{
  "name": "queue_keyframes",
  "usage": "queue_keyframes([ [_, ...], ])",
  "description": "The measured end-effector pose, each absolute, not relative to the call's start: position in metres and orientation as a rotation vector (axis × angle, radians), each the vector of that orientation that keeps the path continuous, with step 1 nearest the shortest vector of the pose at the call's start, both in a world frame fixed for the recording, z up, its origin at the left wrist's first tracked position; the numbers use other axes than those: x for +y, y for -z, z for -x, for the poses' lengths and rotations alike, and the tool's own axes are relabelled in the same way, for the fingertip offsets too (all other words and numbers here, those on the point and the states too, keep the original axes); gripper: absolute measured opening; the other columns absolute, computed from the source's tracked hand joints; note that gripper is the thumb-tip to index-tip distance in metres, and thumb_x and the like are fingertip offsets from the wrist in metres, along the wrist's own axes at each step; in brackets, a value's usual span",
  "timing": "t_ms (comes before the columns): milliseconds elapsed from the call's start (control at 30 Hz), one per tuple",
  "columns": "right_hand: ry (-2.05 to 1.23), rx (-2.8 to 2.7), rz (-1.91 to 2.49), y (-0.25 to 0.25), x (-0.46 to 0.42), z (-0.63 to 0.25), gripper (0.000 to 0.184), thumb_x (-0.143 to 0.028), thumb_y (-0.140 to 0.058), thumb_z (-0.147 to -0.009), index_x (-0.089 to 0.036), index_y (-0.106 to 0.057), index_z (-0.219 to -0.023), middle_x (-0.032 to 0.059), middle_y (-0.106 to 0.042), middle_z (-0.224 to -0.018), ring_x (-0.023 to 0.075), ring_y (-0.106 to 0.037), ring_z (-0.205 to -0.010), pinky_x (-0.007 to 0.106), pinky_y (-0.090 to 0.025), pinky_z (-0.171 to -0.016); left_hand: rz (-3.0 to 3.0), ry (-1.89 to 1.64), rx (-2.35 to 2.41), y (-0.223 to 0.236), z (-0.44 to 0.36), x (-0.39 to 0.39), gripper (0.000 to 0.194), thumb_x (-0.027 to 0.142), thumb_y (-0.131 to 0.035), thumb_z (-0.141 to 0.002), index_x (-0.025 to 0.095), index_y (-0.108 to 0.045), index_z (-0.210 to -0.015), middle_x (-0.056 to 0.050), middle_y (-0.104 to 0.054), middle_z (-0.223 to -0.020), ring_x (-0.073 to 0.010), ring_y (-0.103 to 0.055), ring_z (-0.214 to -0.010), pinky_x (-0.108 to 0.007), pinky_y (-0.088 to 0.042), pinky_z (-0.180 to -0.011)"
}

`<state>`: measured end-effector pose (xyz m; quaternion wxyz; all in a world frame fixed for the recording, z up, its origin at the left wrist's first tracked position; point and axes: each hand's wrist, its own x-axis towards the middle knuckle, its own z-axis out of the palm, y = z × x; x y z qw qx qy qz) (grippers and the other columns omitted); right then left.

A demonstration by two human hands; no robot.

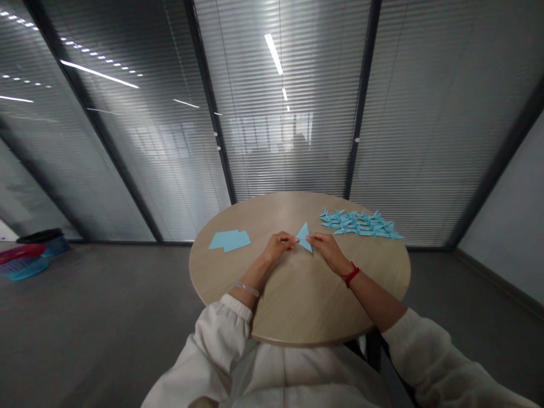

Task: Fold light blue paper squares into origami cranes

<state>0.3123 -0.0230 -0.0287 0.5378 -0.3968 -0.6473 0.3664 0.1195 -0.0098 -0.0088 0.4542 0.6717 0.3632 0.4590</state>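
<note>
A light blue piece of paper folded into a triangle (304,237) is held up between my two hands over the middle of the round table. My left hand (279,245) pinches its left corner with thumb and fingers. On the other side, my right hand (326,247) grips the paper's right edge, fingertips closed on it. Flat blue paper sheets (230,239) overlap on the table left of my left hand. Beyond my right hand lies a cluster of folded blue paper cranes (359,222), packed close together.
The round wooden table (306,306) reaches up to my body. Behind it stands a glass partition with blinds (293,158) and dark frames. Blue and red plastic baskets (25,263) sit on the floor at far left.
</note>
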Motion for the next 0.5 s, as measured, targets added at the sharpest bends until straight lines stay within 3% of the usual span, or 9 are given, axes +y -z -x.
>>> queue_keyframes([
  [233, -0.806, -1.572, 0.952, 0.0296, -0.024, -0.3135, 0.033, -0.049, -0.064, -0.076, -0.017, -0.072, -0.074, 0.0016, -0.067, -0.072, 0.0169, -0.057, -0.069, 0.027, -0.043, -0.068, -1.715, -1.206, 0.854, 0.0099, -0.1208, -0.0096, 0.039, 0.052, -0.078, -0.062, 0.015, -0.07, -0.067, -0.003, -0.054, -0.081, -0.0139, -0.055, -0.072, -0.029, -0.051, -0.065],
  [500, -0.821, -1.584, 0.958, 0.0251, -0.0272, -0.3101, 0.035, -0.05, -0.062, -0.076, -0.016, -0.068, -0.072, 0.001, -0.063, -0.07, 0.0149, -0.053, -0.067, 0.025, -0.04, -0.064, -1.572, -1.226, 0.903, 0.0091, -0.1214, -0.0128, 0.047, 0.058, -0.079, -0.058, 0.013, -0.072, -0.07, -0.005, -0.058, -0.082, -0.0152, -0.055, -0.074, -0.031, -0.053, -0.068],
])
